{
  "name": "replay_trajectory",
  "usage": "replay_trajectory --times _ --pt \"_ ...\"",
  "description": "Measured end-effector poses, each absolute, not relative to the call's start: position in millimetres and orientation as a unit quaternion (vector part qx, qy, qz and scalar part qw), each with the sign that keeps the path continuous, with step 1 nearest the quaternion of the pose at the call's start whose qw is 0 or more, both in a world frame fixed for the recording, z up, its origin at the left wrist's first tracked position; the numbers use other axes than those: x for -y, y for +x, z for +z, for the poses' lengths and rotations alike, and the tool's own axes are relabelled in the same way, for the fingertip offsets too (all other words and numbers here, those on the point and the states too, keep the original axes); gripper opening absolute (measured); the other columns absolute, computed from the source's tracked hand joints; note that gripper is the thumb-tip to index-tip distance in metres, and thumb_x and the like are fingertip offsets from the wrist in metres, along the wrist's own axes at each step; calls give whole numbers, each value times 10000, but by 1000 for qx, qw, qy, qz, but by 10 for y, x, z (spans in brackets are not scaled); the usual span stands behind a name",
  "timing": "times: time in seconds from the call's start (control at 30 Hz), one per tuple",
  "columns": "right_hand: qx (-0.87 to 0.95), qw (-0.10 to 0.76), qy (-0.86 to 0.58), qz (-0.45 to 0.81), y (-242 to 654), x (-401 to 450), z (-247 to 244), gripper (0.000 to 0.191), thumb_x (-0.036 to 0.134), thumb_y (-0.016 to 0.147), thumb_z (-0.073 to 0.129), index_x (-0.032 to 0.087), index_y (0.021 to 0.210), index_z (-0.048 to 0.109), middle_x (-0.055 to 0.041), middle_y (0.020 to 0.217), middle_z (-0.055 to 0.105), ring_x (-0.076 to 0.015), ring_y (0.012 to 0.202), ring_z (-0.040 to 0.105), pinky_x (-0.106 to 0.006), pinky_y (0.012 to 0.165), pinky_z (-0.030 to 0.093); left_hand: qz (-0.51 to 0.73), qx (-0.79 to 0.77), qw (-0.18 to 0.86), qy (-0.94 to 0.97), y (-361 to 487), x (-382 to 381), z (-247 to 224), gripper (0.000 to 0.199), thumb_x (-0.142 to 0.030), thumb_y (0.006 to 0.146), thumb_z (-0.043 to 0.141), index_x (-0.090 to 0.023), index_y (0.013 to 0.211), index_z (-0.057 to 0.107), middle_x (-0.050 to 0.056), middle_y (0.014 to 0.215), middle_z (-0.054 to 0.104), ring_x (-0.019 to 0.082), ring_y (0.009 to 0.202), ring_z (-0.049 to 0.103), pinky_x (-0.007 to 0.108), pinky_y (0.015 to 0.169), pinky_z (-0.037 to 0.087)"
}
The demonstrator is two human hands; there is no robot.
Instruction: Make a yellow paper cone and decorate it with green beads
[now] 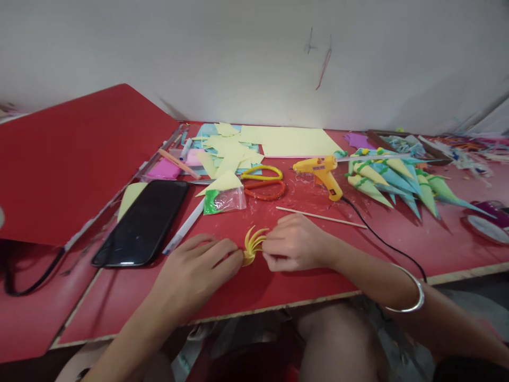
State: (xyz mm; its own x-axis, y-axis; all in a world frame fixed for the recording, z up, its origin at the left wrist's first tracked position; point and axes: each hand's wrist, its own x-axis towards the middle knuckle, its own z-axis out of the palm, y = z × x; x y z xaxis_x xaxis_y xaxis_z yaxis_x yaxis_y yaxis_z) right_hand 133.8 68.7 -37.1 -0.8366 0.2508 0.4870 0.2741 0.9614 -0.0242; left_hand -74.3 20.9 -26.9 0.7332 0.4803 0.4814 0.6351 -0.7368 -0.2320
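Between my two hands is a small yellow fringed paper piece [251, 246], its thin curved strips fanning upward. My left hand [202, 265] pinches its lower left end with the fingertips. On the other side my right hand [294, 243] has its fingers closed at the strip tips. Both hands rest low over the red table near its front edge. Just beyond them lie a small plastic bag with green in it [225, 201], scissors with yellow and red handles [265, 190] and a thin wooden stick [321, 216].
A yellow glue gun [321, 172] trails a black cord to the right. Several yellow and blue paper cones [382, 180] lie beside it. At left are a black phone [143, 223], a white pen [185, 227] and a red board [87, 164]. Pale yellow paper scraps [226, 151] lie behind.
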Motion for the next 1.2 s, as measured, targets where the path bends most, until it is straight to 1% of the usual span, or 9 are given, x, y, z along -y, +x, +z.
replay_trajectory --times 0.43,0.53,0.63,0.73,0.83,0.9,0.97,1.2 --pt "974 197 -112 -10 1343 -697 -370 237 180 788 419 187 582 537 40 508 531 -88 456 378 -251 507 217 -167 331 209 -905 -774 -204 -294 379 -102 907 259 -196 714 571 -13 651 624 121 532 549 270 596 412" --pt "973 204 -110 1 1345 -694 -370 229 180 773 433 189 564 527 42 500 526 -86 452 385 -251 501 225 -159 336 199 -907 -777 -210 -304 363 -113 904 276 -193 699 565 -8 641 612 125 524 543 274 581 408" --pt "965 233 -124 5 1352 -699 -361 225 211 766 448 191 549 503 43 483 513 -87 442 380 -247 485 241 -163 340 199 -905 -777 -216 -312 347 -128 904 283 -194 707 561 -6 636 602 129 528 537 274 566 404" --pt "936 310 -164 19 1361 -718 -340 173 234 786 458 188 631 518 32 524 535 -93 480 419 -229 502 302 -182 336 206 -901 -780 -221 -318 315 -125 902 295 -198 758 566 -2 680 617 134 563 551 268 556 405" --pt "909 364 -197 37 1364 -743 -321 86 228 802 488 175 752 534 -9 646 576 -115 605 480 -222 573 379 -180 326 211 -904 -783 -223 -315 322 -114 902 284 -198 783 571 2 717 635 138 594 575 266 562 421" --pt "911 358 -198 51 1364 -755 -317 77 230 798 512 164 826 541 -41 743 582 -131 693 497 -230 628 410 -171 323 213 -906 -782 -222 -304 348 -98 899 266 -197 780 577 0 716 639 140 602 585 267 568 432" --pt "918 343 -189 63 1362 -763 -321 104 231 796 527 158 869 547 -55 798 568 -136 736 501 -235 654 419 -166 322 215 -907 -778 -221 -291 366 -81 894 256 -198 779 583 -2 720 646 138 610 593 264 570 437" --pt "928 314 -185 74 1357 -771 -331 80 198 835 488 165 859 557 -45 789 566 -129 728 503 -235 665 414 -176 314 236 -903 -759 -233 -275 355 -70 891 267 -195 785 582 -5 697 649 135 580 597 257 554 438"
